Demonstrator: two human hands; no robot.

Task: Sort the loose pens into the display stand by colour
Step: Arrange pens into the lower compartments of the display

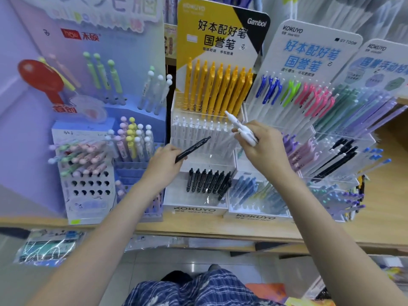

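Bright, even shop light, soft shadows, wide-angle bending away from the yellow header card (212, 38) — the purple display (88, 51) left of it was blurred.

wooden shelf (198, 230) | pen display stands (196, 208) standing directly on it

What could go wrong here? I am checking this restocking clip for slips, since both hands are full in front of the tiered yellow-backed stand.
1. The right hand pinches several white plastic pens in one bunch; one might slip out while another is slotted.
2. The left hand holds the black click pen by its end, so the long free end could knock the standing row of white pens.
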